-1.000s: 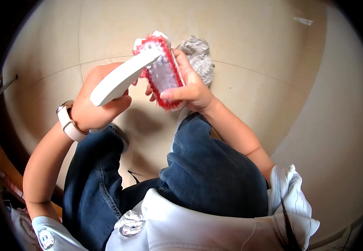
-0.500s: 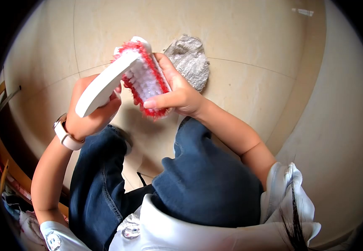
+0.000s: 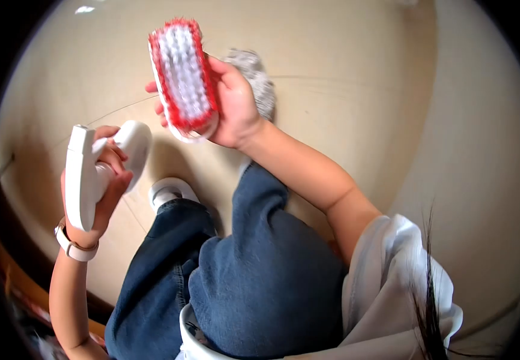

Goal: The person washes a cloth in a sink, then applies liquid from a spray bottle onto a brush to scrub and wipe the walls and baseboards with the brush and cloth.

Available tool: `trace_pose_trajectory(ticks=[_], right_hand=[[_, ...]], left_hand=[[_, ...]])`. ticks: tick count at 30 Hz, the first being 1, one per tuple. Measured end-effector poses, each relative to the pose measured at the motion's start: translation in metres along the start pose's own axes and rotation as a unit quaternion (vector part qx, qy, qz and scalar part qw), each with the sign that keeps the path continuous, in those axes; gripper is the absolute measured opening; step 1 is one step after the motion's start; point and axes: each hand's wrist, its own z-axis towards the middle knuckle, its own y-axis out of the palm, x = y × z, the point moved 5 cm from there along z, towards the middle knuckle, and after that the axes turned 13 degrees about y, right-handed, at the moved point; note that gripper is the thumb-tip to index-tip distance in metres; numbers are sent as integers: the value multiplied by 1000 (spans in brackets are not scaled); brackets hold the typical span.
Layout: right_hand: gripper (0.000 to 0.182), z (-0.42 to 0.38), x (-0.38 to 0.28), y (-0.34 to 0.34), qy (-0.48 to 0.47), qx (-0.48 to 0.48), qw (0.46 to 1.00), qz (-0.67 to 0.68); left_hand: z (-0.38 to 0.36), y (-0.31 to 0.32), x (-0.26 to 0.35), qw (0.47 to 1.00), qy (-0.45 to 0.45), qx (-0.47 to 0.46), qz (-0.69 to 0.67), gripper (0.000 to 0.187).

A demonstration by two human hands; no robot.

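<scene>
My right hand grips a scrubbing brush with white bristles edged in red, bristles turned up toward the camera, held above the floor. My left hand holds a white shoe at the left, its sole edge facing me, fingers tucked inside the opening. The brush and the shoe are apart. A watch with a pale strap sits on my left wrist.
A grey crumpled cloth lies on the beige tiled floor just behind my right hand. My knees in blue jeans fill the lower middle. A white shoe on my foot shows below the brush. Dark furniture edge at far left.
The shoe and brush were pressed together; now my left hand has swung the shoe down to the left and my right hand has lifted the brush up, bristles facing me.
</scene>
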Motion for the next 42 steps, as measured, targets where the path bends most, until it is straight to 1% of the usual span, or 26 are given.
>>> trace_pose_trajectory(ticks=[6,9,11,12,13,14,15,17,18,19,20,21,23,24,26,27,28,30,31,32,33,34,36,39,40,42], right_hand=[[49,-76,-27,22,-174,7,984,43],[46,-153,-81,24,-309,147,939,33],[47,-217,-117,32,-351,158,922,32],[47,-252,-139,42,-388,241,890,3],[40,-295,-30,71,-407,295,854,-133],[40,-323,-20,75,-400,331,835,-182],[47,-359,-31,81,-438,420,743,-282],[54,-406,-30,92,-420,592,523,-446],[54,-425,-26,95,-420,588,524,-450],[57,-441,-21,107,-330,689,292,-575],[61,-447,-29,108,-207,730,41,-650],[61,-451,-59,93,-206,729,44,-651],[60,-449,-102,74,-192,719,-116,-658],[60,-451,-127,57,-191,715,-118,-661],[61,-446,-182,23,-113,689,-220,-682],[54,-432,-116,63,-79,685,-230,-687],[54,-435,-118,56,-79,680,-229,-692],[47,-451,-112,25,-7,687,-283,-670],[47,-462,-89,7,3,687,-275,-673],[46,-481,-65,-17,55,729,-212,-648],[46,-488,-63,-31,96,765,-155,-618],[46,-481,-79,-31,84,762,-160,-622],[45,-472,-80,-17,0,660,-276,-699],[45,-424,-138,25,19,671,-297,-679],[45,-427,-134,21,13,668,-296,-683],[45,-451,-103,-11,78,640,-272,-714]], left_hand=[[30,-6,-6,996,85,-32,6,42],[103,0,9,986,166,3,23,36],[157,12,27,979,195,21,58,21],[186,19,36,978,203,12,47,21],[75,-1,37,958,264,87,76,18],[75,-2,30,939,296,143,103,15],[85,8,38,941,284,166,85,18],[83,3,37,929,309,188,77,18],[77,-1,41,920,326,204,75,18],[73,-7,39,919,324,210,76,18],[81,-8,32,922,333,182,81,17],[107,7,26,921,348,153,83,16],[135,22,10,926,342,130,91,14],[147,33,1,931,334,108,96,12],[163,48,-9,937,319,106,95,10],[71,-3,18,944,299,97,102,9],[63,-8,17,945,294,101,103,9],[62,-10,12,949,294,56,102,9],[60,-13,4,937,322,10,135,16],[50,-11,6,957,256,72,118,27],[44,-10,-2,968,223,85,77,34],[40,-11,-10,975,194,105,33,41],[34,-16,-25,974,207,55,74,42],[28,-16,-30,975,206,44,65,42],[25,-14,-31,981,179,49,58,42],[25,-9,-29,991,123,51,4,43]])
